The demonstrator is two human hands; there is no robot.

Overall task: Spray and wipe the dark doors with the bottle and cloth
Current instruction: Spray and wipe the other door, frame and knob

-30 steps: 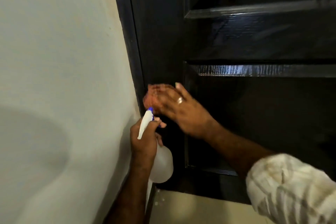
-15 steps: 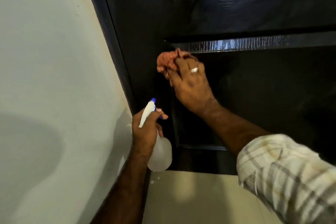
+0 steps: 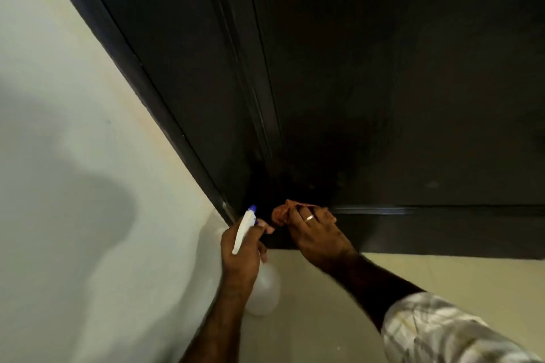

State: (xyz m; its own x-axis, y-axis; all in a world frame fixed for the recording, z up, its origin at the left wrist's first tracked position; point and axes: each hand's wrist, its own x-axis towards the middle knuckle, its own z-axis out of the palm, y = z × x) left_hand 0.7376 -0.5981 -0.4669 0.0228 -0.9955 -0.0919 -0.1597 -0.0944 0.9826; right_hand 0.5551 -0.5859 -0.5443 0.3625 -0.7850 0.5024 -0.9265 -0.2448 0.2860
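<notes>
**Down at the foot of the dark door**

Over on the left there's a pale wall (image 3: 73,156) with a soft shadow lying across it, and it runs straight into the dark door frame (image 3: 153,91), which slants down to the floor.

Just right of the foot of that frame is the person's left hand (image 3: 240,253), fingers curled round the neck of a white spray bottle (image 3: 265,289). The bottle's white trigger head with its blue nozzle (image 3: 252,209) sticks up above the knuckles and points toward the bottom corner of the door. One fingertip reaches out past the head, about where the trigger would be, though I can't tell whether it is squeezing. The round body of the bottle hangs below the hand, in front of the wall's base and the floor.

Next along, very near the nozzle, is the reddish-orange cloth (image 3: 283,212), bunched up against the door's bottom rail. The right hand (image 3: 317,233) has it gripped, fingers bent over the wad and pressing it to the wood; there's a ring on one finger. A checked sleeve (image 3: 436,330) covers that arm lower right.

The dark door (image 3: 383,97) fills everything above and to the right, its recessed panel ending at a moulding level with the cloth. Under it lies cream floor (image 3: 442,274).
</notes>
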